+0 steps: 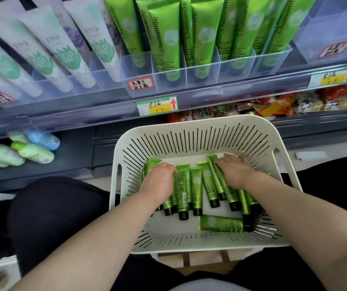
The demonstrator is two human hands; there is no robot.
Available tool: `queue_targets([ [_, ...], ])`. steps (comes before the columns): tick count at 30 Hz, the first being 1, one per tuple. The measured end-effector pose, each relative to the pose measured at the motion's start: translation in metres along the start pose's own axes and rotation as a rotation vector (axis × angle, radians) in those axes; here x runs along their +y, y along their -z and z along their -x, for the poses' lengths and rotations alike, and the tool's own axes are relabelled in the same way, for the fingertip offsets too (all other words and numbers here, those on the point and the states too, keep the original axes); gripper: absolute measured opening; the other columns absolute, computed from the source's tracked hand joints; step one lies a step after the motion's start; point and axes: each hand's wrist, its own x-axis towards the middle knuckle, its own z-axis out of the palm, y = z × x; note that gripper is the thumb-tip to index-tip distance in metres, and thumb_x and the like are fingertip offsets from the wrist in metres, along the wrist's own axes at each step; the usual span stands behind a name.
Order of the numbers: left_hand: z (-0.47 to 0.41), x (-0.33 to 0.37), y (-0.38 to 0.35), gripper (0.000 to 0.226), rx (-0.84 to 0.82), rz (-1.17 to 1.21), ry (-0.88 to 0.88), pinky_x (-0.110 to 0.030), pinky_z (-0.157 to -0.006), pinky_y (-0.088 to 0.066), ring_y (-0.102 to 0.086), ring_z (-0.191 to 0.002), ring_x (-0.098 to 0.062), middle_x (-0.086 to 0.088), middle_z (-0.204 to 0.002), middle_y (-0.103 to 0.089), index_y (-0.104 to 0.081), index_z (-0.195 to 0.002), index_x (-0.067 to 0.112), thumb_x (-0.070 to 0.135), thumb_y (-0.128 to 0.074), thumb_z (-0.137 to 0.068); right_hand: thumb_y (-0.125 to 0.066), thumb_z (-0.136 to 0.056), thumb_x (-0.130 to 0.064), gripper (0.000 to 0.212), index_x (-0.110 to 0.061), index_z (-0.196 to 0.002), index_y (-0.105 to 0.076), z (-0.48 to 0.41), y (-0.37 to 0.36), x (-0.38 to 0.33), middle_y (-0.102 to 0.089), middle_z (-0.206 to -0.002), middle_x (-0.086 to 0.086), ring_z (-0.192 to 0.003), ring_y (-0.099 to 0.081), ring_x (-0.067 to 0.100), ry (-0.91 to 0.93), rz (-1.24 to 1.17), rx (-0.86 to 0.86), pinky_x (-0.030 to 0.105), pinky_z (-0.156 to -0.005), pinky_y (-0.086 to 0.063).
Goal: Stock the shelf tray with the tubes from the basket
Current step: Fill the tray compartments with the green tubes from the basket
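Forearms reach into the white slotted plastic basket: left grip curls on green black-capped tubes, right grip lies flat on others. Likely light, squashy, slick; take mid-body. Clear plastic shelf tray stands beyond the basket.

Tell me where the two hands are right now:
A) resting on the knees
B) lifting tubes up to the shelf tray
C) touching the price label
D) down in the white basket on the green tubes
D: the left hand and the right hand are both down inside the white basket, on the green tubes; neither is up at the shelf tray.
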Motion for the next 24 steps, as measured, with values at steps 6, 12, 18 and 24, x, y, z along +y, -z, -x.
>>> queue_targets([
  [6,-0.003,0.004,0.0,0.033,-0.029,-0.028,0.008,-0.032,-0.101,-0.04,-0.047,-0.121,-0.019,-0.003,-0.128,-0.056,-0.058,-0.126,0.014,0.005,-0.051,-0.095,-0.077,-0.075,-0.028,0.067,-0.025,-0.134,-0.045,0.005,0.019,-0.002,-0.05,-0.13,0.002,-0.115,-0.053,0.024,-0.017,-0.143,0.082,0.045,-0.105,-0.038],
  [12,-0.009,0.015,-0.005,0.037,-0.128,-0.076,0.097,-0.038,-0.092,-0.047,-0.053,-0.113,-0.025,-0.008,-0.123,-0.055,-0.056,-0.127,0.011,0.003,-0.05,-0.091,-0.069,-0.083,-0.02,0.033,-0.028,-0.115,-0.064,0.03,0.034,-0.019,-0.065,-0.118,-0.004,-0.107,-0.059,0.018,0.026,-0.261,0.182,0.033,-0.091,-0.05],
  [18,-0.024,0.029,-0.011,0.017,-0.164,-0.076,0.243,-0.033,-0.062,-0.042,-0.06,-0.089,-0.029,-0.012,-0.101,-0.062,-0.051,-0.106,0.008,0.013,-0.057,-0.091,-0.068,-0.084,-0.02,0.026,-0.027,-0.11,-0.069,0.053,0.045,-0.028,-0.07,-0.107,-0.005,-0.099,-0.064,0.015,0.065,-0.464,0.383,0.031,-0.09,-0.05],
  [24,-0.039,0.043,-0.024,0.035,-0.201,-0.092,0.341,-0.032,-0.059,-0.041,-0.059,-0.085,-0.028,-0.007,-0.094,-0.059,-0.04,-0.095,0.016,0.031,-0.07,-0.084,-0.07,-0.084,-0.023,0.029,-0.025,-0.113,-0.068,0.053,0.04,-0.028,-0.07,-0.108,-0.006,-0.1,-0.063,0.015,0.059,-0.498,0.41,0.027,-0.088,-0.048],
])
